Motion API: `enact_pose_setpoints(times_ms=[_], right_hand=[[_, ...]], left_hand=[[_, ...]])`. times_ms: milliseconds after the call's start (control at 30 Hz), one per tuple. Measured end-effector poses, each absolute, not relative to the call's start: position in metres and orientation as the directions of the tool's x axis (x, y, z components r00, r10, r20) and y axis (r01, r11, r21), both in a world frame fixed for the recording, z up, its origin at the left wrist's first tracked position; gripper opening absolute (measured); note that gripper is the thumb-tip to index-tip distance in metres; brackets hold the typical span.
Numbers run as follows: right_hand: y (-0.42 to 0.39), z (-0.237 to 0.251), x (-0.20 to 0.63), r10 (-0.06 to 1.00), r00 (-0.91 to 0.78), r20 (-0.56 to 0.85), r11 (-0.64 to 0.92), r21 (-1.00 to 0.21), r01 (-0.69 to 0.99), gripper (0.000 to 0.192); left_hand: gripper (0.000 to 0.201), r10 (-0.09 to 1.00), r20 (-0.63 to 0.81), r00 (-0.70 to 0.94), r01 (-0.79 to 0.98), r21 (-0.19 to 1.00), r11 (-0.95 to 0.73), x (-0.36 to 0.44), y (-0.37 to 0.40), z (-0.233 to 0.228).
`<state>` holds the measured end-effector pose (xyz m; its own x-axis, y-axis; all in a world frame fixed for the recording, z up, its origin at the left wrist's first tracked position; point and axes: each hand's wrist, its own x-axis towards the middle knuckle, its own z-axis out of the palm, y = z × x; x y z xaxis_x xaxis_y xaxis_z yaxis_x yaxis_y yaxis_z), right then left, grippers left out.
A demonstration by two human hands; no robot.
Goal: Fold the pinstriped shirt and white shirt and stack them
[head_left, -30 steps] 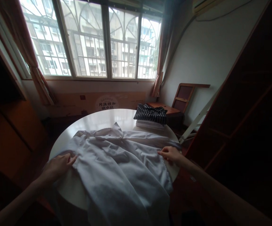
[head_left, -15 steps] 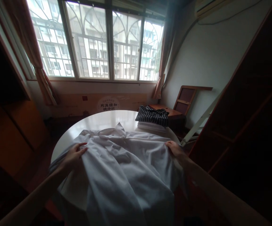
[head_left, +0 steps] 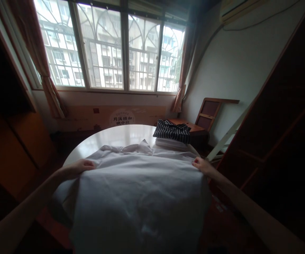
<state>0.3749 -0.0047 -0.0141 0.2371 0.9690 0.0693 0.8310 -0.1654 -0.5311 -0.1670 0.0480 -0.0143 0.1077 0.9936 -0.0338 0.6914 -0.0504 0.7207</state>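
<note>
A white shirt [head_left: 141, 187] lies spread over the near half of a round white table [head_left: 120, 135], its collar pointing toward the window. My left hand [head_left: 78, 166] grips the shirt's left edge. My right hand [head_left: 202, 165] grips its right edge near the table's rim. The cloth is stretched flat between both hands and its lower part hangs over the near edge of the table.
A folded dark striped garment [head_left: 172, 129] sits on a folded white one at the table's far right. Behind stand a wooden chair [head_left: 207, 113], a cardboard box [head_left: 110, 116] under the window, and dark wooden cupboards on both sides.
Both hands have moved up along the shirt's sides and pulled outward. The wrinkled cloth is now stretched smooth and flat.
</note>
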Motion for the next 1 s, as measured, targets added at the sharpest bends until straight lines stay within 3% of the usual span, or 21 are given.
enact_pose_setpoints(times_ms=[67,133,233,300,433,533,667,800,900,1000], right_hand=[[-0.005,-0.017,0.383,0.987,0.158,-0.033,-0.156,-0.448,0.88,0.017],[-0.006,-0.013,0.385,0.984,0.179,0.002,-0.166,-0.355,0.92,0.018],[-0.001,0.001,0.371,0.953,0.21,0.218,-0.151,-0.26,0.954,0.016],[0.008,0.007,0.351,0.945,0.109,0.307,-0.034,-0.24,0.97,0.013],[0.037,-0.007,0.309,0.903,-0.21,0.374,0.305,-0.213,0.928,0.019],[0.057,-0.029,0.289,0.865,-0.336,0.373,0.429,-0.204,0.88,0.025],[0.07,-0.046,0.28,0.897,-0.32,0.305,0.389,-0.202,0.899,0.02],[0.079,-0.035,0.282,0.947,-0.216,0.237,0.267,-0.212,0.94,0.018],[0.089,-0.015,0.287,0.952,-0.197,0.233,0.268,-0.328,0.906,0.022],[0.101,0.005,0.293,0.951,-0.231,0.205,0.304,-0.489,0.818,0.025]], left_hand=[[0.038,0.958,-0.161,0.238,0.764,0.641,-0.082,-0.174,0.05,-0.012],[0.039,0.949,-0.233,0.211,0.881,0.466,-0.081,-0.177,0.055,-0.002],[0.044,0.996,0.002,0.092,0.977,0.194,-0.091,-0.165,0.068,0.015],[0.046,0.973,0.139,0.182,0.974,0.113,-0.198,-0.144,0.078,0.017],[0.051,0.904,0.176,0.39,0.912,0.061,-0.405,-0.098,0.101,-0.002],[0.044,0.88,0.209,0.427,0.886,0.097,-0.453,-0.078,0.116,-0.022],[0.025,0.866,0.151,0.477,0.85,0.173,-0.498,-0.077,0.127,-0.032],[0.031,0.882,0.136,0.451,0.865,0.18,-0.469,-0.081,0.125,-0.027],[0.045,0.854,0.132,0.503,0.846,0.127,-0.518,-0.076,0.121,-0.024],[0.028,0.827,0.11,0.551,0.822,0.101,-0.561,-0.066,0.122,-0.025]])
